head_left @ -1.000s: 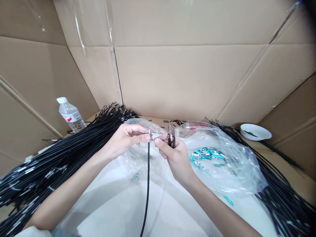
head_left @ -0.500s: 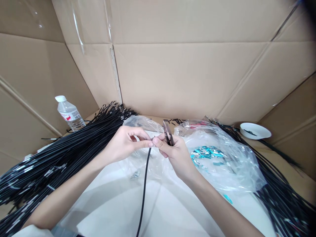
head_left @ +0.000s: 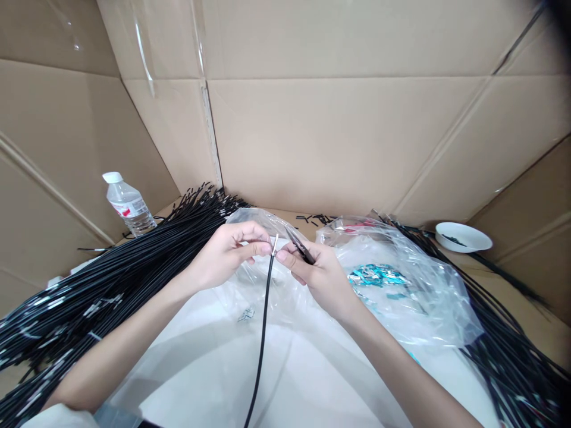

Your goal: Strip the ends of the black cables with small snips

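Black cable [head_left: 264, 321] hangs between the two hands in front of the person, its pale, bared end [head_left: 276, 239] pointing up and its black length curving down over the white work surface [head_left: 187, 368] and out at the bottom edge of view. Left hand [head_left: 232, 255] has thumb and forefinger nearly closed, their tips at the cable just below the bared end; they appear to pinch it lightly. Right hand [head_left: 319, 276] keeps dark snips [head_left: 301, 245] gripped within its curled fingers, blades angled up and to the left, while its thumb and fingertip come together beside the same spot; whether they also pinch something fine there is too small to tell.

The cable should handle as light and springy, bending in a smooth bow, its jacket probably a little slick. Its bared end looks like the delicate part, easily bent or frayed, so the firmest hold would be on the black jacket just below it. A clear plastic bag [head_left: 437, 303] with teal foil pieces [head_left: 377, 274] lies beyond the right forearm, and a bundle of black cables [head_left: 147, 267] beyond the left
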`<state>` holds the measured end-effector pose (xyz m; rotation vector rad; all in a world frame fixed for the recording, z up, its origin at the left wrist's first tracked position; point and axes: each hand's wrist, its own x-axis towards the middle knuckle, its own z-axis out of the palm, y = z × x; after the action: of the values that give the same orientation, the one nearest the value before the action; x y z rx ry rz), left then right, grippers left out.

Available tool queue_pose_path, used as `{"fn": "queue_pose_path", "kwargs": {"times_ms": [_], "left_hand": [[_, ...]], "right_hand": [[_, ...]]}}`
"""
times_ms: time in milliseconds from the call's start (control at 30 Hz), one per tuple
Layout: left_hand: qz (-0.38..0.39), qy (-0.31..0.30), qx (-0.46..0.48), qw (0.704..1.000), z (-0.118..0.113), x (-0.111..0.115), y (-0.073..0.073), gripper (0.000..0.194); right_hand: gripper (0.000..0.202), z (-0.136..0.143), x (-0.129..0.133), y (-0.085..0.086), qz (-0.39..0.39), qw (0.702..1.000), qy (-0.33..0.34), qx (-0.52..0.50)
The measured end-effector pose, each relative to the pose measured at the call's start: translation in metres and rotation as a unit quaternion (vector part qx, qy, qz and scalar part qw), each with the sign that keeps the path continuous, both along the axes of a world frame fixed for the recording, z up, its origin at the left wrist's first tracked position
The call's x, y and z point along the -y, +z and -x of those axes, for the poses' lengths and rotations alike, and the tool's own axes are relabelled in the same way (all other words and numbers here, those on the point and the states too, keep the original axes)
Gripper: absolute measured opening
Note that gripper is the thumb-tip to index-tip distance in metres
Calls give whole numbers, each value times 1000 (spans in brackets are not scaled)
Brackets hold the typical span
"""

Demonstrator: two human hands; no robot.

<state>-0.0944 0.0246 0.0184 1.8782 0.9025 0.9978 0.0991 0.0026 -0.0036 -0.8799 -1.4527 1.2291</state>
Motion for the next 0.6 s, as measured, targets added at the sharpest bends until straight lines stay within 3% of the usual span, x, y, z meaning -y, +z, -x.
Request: {"fn": "queue_pose_path", "kwargs": {"times_ms": [233, 367, 600], "left_hand": [[24, 7, 51, 998, -2, 10, 2, 14], [18, 5, 51, 999, -1, 15, 5, 18], [89, -36, 35, 995, 2, 10, 5, 26]], "right_hand": [[35, -2, 0, -10, 124, 984, 55, -114], [36, 0, 4, -7, 183, 962, 100, -177], [36, 6, 5, -8, 250, 933, 136, -221]]}}
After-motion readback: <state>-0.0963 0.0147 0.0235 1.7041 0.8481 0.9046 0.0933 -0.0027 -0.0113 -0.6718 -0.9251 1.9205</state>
